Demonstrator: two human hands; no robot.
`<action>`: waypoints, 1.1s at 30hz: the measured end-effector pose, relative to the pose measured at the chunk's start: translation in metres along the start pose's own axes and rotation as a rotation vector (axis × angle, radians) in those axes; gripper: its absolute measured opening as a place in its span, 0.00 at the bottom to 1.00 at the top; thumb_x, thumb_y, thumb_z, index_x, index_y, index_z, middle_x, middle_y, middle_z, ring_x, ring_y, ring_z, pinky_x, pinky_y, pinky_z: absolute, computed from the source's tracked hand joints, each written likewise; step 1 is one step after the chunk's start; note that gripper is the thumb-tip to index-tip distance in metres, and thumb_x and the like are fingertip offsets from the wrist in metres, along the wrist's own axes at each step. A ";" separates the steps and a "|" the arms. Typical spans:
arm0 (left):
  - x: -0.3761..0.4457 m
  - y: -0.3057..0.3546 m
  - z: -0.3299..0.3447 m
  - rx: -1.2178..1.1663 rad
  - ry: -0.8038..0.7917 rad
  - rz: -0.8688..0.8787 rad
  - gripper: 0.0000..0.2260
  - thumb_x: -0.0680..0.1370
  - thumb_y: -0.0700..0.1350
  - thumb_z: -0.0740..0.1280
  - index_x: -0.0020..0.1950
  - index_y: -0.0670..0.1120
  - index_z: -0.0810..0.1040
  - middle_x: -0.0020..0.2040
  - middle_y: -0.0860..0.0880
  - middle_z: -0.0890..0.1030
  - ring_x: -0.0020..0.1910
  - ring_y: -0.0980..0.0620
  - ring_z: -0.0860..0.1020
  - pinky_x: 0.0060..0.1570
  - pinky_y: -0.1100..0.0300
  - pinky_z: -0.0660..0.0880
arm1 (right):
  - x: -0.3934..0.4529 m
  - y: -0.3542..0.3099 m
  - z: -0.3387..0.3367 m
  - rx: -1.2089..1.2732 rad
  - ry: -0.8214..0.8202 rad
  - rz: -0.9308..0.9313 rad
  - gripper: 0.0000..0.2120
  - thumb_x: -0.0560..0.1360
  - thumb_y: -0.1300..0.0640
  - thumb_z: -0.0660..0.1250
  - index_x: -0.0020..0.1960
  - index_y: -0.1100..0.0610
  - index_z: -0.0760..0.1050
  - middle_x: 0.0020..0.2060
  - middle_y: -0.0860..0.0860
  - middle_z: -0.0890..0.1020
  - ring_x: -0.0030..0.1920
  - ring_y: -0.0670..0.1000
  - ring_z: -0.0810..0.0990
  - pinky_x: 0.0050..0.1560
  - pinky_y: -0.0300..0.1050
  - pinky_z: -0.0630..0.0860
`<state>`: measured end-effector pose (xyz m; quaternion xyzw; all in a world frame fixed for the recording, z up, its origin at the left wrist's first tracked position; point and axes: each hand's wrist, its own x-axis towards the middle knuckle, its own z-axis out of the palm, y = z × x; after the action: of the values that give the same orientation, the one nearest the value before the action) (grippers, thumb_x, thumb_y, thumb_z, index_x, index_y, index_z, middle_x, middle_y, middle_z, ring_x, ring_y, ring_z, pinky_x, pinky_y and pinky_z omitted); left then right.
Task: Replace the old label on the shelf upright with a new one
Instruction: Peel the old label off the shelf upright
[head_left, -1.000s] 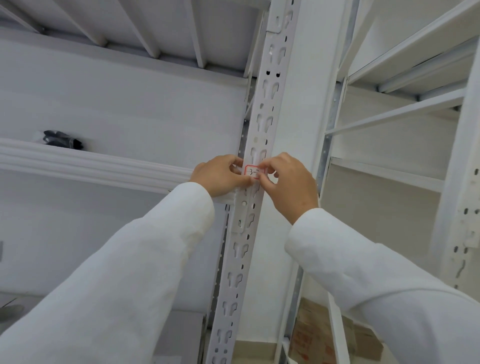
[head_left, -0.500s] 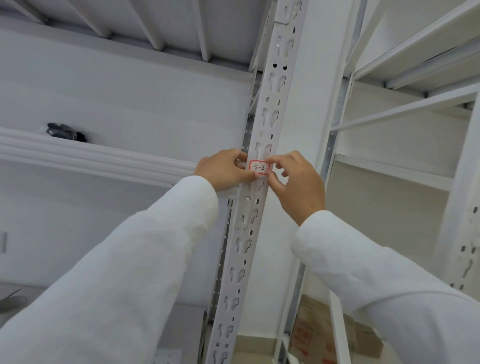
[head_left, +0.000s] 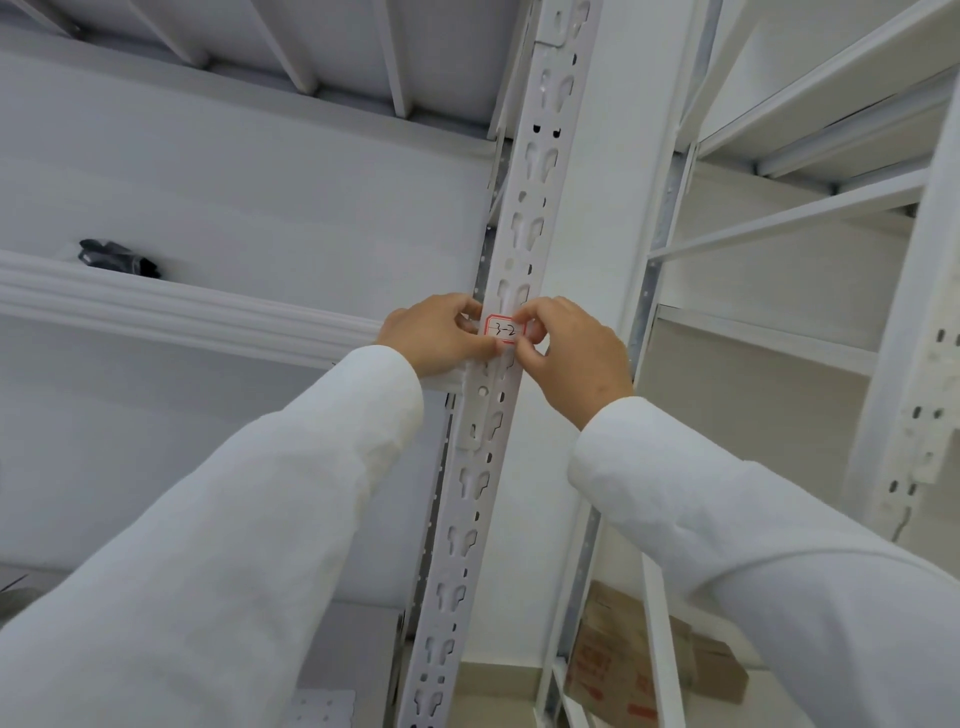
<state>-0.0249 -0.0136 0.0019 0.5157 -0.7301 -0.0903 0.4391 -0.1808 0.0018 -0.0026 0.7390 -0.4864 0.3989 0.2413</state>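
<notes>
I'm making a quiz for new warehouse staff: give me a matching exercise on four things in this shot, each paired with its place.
1 red-bordered paper label
2 black bundle
3 brown cardboard box
4 left hand

A low on the floor, right of the upright
B on the left shelf
C on the white slotted metal upright
D at the label's left edge

Pairs: 1-C, 2-B, 3-A, 4-D

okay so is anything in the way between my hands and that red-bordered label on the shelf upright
Nothing visible. The left hand and right hand already touch the label at its two sides, against the upright.
</notes>
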 end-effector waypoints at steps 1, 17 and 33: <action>-0.001 0.000 0.000 -0.002 -0.001 -0.001 0.20 0.71 0.58 0.70 0.60 0.54 0.76 0.53 0.54 0.82 0.56 0.52 0.79 0.63 0.52 0.70 | 0.002 -0.001 -0.004 -0.018 -0.026 -0.006 0.07 0.76 0.53 0.61 0.53 0.50 0.75 0.42 0.42 0.72 0.42 0.50 0.75 0.41 0.45 0.71; -0.003 0.005 -0.001 0.005 0.001 0.010 0.22 0.71 0.59 0.69 0.62 0.53 0.75 0.54 0.53 0.82 0.56 0.51 0.78 0.64 0.52 0.68 | 0.006 0.000 -0.007 -0.018 0.021 0.010 0.06 0.76 0.52 0.62 0.50 0.50 0.77 0.41 0.43 0.73 0.39 0.47 0.72 0.39 0.42 0.67; -0.001 0.003 -0.001 0.025 0.011 0.022 0.22 0.71 0.60 0.69 0.62 0.52 0.75 0.55 0.54 0.82 0.56 0.52 0.78 0.64 0.53 0.67 | 0.000 0.005 0.000 -0.009 0.048 -0.034 0.06 0.76 0.52 0.62 0.52 0.48 0.75 0.42 0.44 0.77 0.38 0.49 0.76 0.39 0.44 0.72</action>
<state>-0.0265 -0.0109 0.0033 0.5135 -0.7344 -0.0734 0.4376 -0.1858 -0.0004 -0.0027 0.7362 -0.4695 0.4102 0.2632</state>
